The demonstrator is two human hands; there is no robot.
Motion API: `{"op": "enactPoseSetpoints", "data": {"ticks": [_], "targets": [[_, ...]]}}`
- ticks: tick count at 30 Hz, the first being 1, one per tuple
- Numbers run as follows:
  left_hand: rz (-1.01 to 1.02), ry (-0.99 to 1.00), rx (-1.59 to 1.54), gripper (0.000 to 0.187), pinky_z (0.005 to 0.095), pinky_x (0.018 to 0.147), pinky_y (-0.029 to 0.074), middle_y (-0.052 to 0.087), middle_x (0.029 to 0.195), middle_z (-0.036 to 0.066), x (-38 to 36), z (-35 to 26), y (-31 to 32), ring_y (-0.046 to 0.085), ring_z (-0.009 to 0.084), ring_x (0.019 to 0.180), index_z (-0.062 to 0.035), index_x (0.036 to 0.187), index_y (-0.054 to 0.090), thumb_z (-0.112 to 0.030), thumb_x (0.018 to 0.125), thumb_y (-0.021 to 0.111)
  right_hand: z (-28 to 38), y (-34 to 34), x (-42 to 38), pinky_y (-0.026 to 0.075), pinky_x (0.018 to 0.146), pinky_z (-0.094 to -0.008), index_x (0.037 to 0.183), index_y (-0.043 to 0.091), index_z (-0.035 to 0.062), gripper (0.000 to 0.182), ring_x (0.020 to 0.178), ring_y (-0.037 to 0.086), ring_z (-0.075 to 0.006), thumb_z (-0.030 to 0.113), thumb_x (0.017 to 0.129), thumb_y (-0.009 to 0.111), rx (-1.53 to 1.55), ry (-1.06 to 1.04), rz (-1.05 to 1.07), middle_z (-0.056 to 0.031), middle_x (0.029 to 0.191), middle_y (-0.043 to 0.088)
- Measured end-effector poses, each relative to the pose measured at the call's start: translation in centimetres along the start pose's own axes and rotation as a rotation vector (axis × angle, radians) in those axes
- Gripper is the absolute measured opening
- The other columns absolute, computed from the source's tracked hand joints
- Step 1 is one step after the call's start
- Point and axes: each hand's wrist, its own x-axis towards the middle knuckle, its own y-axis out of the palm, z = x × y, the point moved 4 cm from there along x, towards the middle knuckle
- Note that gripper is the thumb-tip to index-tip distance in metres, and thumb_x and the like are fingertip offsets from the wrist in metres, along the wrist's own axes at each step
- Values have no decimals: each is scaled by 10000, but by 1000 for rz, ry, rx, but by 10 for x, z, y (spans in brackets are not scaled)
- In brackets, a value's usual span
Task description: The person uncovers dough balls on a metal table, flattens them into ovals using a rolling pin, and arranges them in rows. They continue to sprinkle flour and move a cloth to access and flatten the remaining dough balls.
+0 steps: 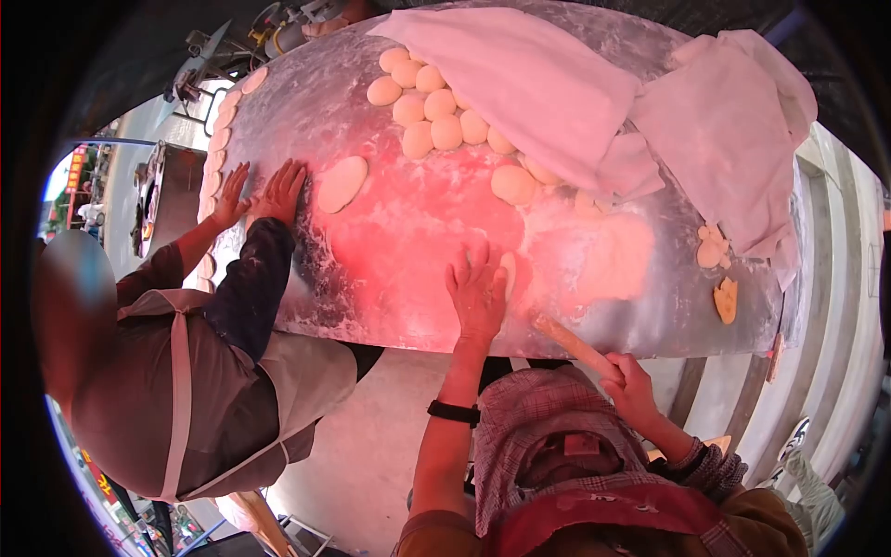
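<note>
My left hand (478, 290) lies palm down on the floured metal tabletop (399, 241), fingers spread. A piece of dough (509, 275) shows at its right side, partly hidden by the hand. My right hand (633, 390) is wrapped round one end of a wooden rolling pin (575, 345). The pin's other end points up and left onto the table's near edge. Beyond my hands, a larger dough ball (513, 185) sits near the cloth, and a flattened oval of dough (343, 184) lies to the left.
Several dough balls (446, 132) sit partly under a pale cloth (548, 84); another cloth (724, 130) drapes over the right side. Dough scraps (726, 301) lie near the right edge. At left, a co-worker's hands (278, 192) rest near flattened dough rounds (219, 139) lining the edge.
</note>
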Motion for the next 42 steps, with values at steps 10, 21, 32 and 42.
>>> {"op": "enactPoseSetpoints", "data": {"ticks": [10, 21, 32, 42], "targets": [[-106, -184, -217, 459, 421, 1044, 442, 492, 1409, 168, 25, 73, -62, 486, 350, 1284, -51, 1314, 584, -63, 864, 672, 35, 30, 23, 511, 832, -401, 1188, 562, 7, 392, 964, 638, -358, 103, 829, 689, 2, -29, 31, -186, 1091, 619], [182, -70, 187, 648, 492, 1180, 180, 326, 1544, 220, 27, 73, -48, 267, 372, 1449, 65, 1475, 305, -371, 1011, 426, 139, 110, 160, 515, 830, -391, 1214, 584, 32, 424, 982, 622, -339, 70, 805, 691, -74, -306, -154, -149, 1112, 617], [-73, -211, 285, 643, 584, 1163, 134, 233, 1601, 174, 123, 166, -97, 208, 372, 1473, -39, 1528, 272, -421, 1018, 356, 193, 174, 299, 289, 1153, -457, 1480, 362, 61, 668, 1446, 282, -297, 282, 900, 609, -650, -578, -157, -135, 1570, 292], [62, -173, 6, 614, 495, 1099, 312, 415, 1486, 149, -30, 99, -109, 384, 379, 1363, -22, 1362, 478, -231, 834, 712, 127, 172, 110, 331, 1108, -428, 1406, 469, 49, 654, 1359, 420, -261, 251, 810, 648, -666, -596, 9, -112, 1447, 474]]}}
